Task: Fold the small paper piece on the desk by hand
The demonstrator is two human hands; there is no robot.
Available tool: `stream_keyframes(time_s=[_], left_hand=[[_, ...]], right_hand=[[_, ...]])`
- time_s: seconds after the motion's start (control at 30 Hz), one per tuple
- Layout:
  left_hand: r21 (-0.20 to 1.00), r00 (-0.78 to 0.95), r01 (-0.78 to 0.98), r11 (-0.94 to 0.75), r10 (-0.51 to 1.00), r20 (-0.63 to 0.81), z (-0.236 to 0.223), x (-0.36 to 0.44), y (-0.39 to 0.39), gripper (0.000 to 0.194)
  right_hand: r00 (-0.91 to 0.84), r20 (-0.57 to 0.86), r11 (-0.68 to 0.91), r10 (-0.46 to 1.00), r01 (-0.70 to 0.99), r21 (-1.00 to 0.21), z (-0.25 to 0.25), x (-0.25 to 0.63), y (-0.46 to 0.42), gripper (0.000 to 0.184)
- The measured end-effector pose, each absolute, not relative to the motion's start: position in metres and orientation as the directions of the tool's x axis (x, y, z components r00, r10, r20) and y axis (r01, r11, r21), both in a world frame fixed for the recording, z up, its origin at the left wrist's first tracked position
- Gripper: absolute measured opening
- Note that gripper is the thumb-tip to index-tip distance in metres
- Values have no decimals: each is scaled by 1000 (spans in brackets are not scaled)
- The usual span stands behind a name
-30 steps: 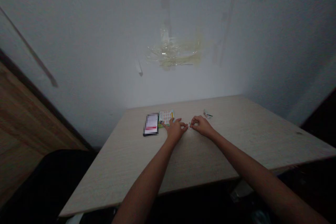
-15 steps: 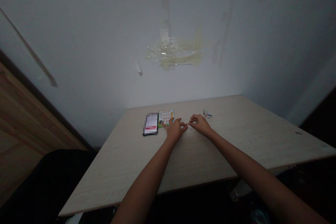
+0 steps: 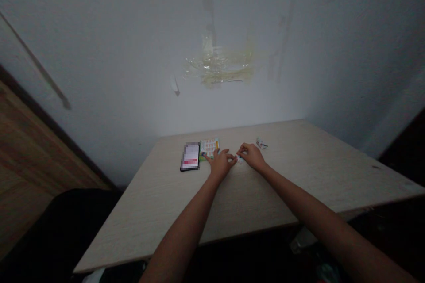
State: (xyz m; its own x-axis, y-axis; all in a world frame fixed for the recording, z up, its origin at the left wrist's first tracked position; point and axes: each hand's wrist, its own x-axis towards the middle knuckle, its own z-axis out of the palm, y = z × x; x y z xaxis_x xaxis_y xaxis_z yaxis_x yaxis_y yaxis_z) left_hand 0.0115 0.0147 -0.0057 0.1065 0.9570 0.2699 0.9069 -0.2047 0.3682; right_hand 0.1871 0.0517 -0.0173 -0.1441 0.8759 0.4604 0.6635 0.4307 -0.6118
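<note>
Over the middle of the table, my left hand [image 3: 220,163] and my right hand [image 3: 251,154] come fingertip to fingertip. Between them is a tiny whitish piece [image 3: 240,159] with a bit of blue, too small to name. Thumb and forefinger of each hand pinch at it; the other left fingers are spread. Just behind my left hand lies a colourful printed card or booklet [image 3: 210,145], partly covered by the fingers. A phone or tablet [image 3: 190,157] with a lit, blurred screen lies left of it.
A small crumpled wrapper [image 3: 261,143] lies beyond my right hand. The pale wooden table [image 3: 159,203] meets a wall [image 3: 133,53] with old clear tape [image 3: 226,68] on it. A dark shape, perhaps a chair [image 3: 66,225], stands at the left.
Both hands stay nearly in place. A spot of blue now shows at the right fingertips, where the small piece looked whitish and reddish before.
</note>
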Motion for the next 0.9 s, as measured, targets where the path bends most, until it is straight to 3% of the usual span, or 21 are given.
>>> stream_keyframes(time_s=[0.3, 0.57, 0.73, 0.9], left_hand=[[354, 101, 913, -202, 954, 284, -7, 12, 14, 23], [338, 108, 919, -204, 954, 281, -4, 13, 11, 23], [344, 102, 917, -201, 954, 283, -5, 13, 11, 22], [335, 113, 919, -209, 952, 284, -3, 11, 9, 22]], right_hand=[[-163, 396, 424, 904, 470, -774, -30, 193, 64, 5], [-88, 449, 453, 889, 314, -834, -28, 194, 62, 15], [-138, 461, 474, 877, 414, -777, -24, 193, 56, 26], [-218, 453, 498, 864, 503, -707, -22, 191, 51, 23]])
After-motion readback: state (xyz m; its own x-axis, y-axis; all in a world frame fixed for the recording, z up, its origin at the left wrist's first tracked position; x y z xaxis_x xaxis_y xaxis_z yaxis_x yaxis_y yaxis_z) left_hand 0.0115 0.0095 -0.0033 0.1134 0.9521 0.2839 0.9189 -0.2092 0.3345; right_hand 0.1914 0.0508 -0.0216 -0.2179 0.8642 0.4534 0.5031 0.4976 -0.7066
